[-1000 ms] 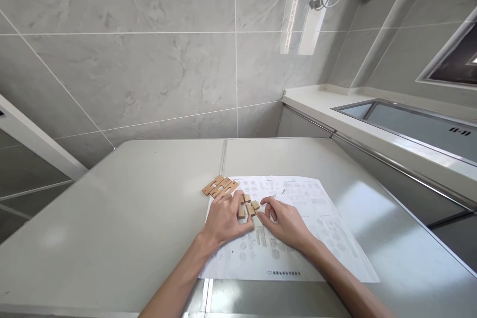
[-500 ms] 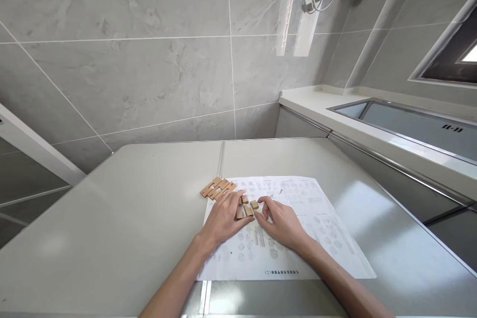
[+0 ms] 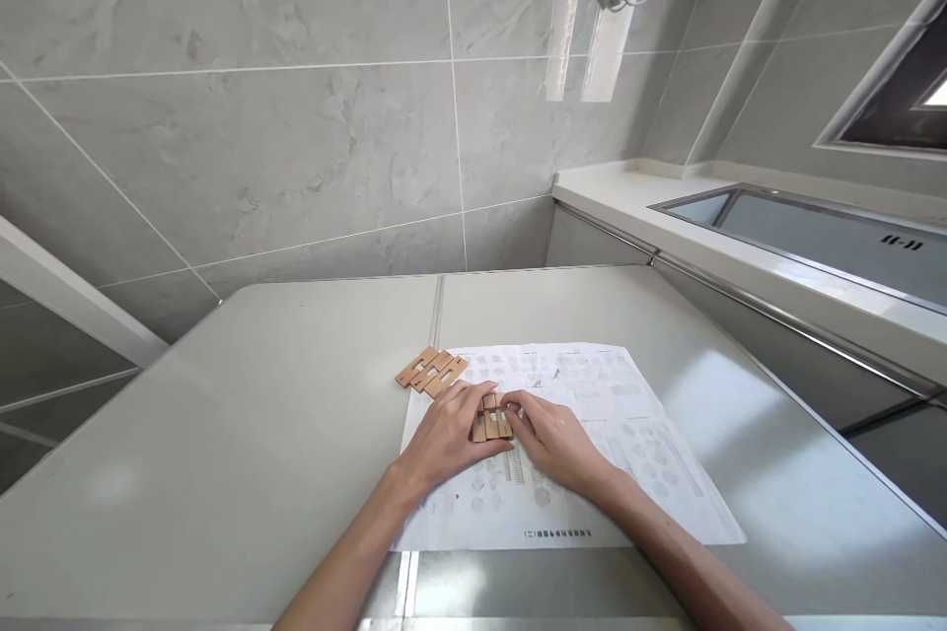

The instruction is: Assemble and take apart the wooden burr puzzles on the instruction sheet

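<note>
Several small wooden blocks [image 3: 489, 425] sit close together on a printed paper sheet [image 3: 599, 503]. Around their left side curves my left hand [image 3: 447, 427], its fingers along the far edge and its thumb along the near edge. My right hand [image 3: 548, 431] is closed at the right side of the group, fingertips and thumb pinching a block there. Parts of the blocks are hidden behind the fingers. Just beyond my left hand lie flat wooden plates with slots [image 3: 446, 373], overlapping in a row at the sheet's far left corner.
The sheet lies on a pale, glossy table [image 3: 296, 394] with a seam running front to back. A grey tiled wall [image 3: 296, 158] stands behind. To the right is a white counter [image 3: 614, 202] with an inset sink [image 3: 829, 237].
The separate block by my right hand has joined the others, and the group now sits tighter. My right hand has moved left, closer to my left hand.
</note>
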A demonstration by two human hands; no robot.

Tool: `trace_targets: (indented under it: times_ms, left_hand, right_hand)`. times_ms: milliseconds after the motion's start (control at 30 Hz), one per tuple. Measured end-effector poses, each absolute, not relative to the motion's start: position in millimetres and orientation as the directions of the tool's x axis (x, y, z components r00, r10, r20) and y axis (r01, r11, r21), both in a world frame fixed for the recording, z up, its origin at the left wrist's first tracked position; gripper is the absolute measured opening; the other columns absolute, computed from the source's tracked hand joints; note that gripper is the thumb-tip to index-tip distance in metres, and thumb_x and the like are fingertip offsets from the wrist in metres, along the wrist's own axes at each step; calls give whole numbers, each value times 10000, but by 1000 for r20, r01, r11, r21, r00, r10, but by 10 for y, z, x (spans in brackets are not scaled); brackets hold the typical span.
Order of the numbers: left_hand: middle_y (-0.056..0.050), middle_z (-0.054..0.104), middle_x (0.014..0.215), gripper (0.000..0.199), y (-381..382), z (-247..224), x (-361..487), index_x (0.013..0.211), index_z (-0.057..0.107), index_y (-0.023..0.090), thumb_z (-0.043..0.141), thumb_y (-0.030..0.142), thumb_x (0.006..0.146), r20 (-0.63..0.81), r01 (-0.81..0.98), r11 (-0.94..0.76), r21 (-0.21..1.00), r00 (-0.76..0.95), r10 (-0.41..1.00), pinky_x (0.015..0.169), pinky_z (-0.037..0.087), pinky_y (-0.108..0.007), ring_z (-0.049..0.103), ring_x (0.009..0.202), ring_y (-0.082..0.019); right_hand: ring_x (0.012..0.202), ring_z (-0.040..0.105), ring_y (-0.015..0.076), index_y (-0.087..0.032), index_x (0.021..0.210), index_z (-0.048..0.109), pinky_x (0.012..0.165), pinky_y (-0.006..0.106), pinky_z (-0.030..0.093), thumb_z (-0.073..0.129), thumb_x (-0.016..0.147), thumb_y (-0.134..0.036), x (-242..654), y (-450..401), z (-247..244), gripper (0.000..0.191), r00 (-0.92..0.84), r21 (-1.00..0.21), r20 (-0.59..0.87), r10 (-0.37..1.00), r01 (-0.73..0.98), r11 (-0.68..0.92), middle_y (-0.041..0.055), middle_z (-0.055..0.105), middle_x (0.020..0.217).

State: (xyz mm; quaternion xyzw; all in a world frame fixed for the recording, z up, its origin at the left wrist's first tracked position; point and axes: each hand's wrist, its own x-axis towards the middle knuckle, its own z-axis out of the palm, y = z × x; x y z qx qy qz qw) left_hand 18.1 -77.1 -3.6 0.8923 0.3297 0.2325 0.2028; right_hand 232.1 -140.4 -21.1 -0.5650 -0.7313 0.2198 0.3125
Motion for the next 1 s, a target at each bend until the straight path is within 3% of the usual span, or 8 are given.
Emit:
trace_targets:
  times_ms: [233,533,800,1000]
  left_hand:
    - [-43,740,1123,706,-780,-11,196,1385,572,313,932,453,795,280,501,-695,516,668,689,820,612,-400,732,1034,-305]
    - [-84,730,1250,690,-765,116,-406,1413,566,331,872,555,836,373,659,-609,441,482,793,954,622,-507,715,1166,-350]
    - [-68,740,1221,573,-880,-17,-779,1328,584,295,826,547,874,352,820,-446,359,324,878,886,634,-464,738,1083,-325]
    - [-84,738,1241,644,-861,34,-687,1338,580,277,841,588,839,386,819,-455,349,317,866,989,573,-517,701,1119,-351]
  right_hand:
    - [808,734,241,-280,1264,559,716,345,508,405,1113,-315,2359,-1395,-158,219,-175,-730,160,971,642,236,27,777,981]
    - [777,710,241,-301,1357,567,731,375,515,450,1090,-310,2528,-1457,37,292,-247,-775,81,966,594,217,24,770,977]
    - [789,698,254,-265,1226,674,724,381,493,481,1074,-322,2688,-1368,17,252,-241,-784,33,970,596,175,38,749,893]
    - [754,661,228,-257,1150,692,685,347,484,471,1070,-329,2717,-1291,-44,246,-225,-825,-8,974,552,121,10,713,831]
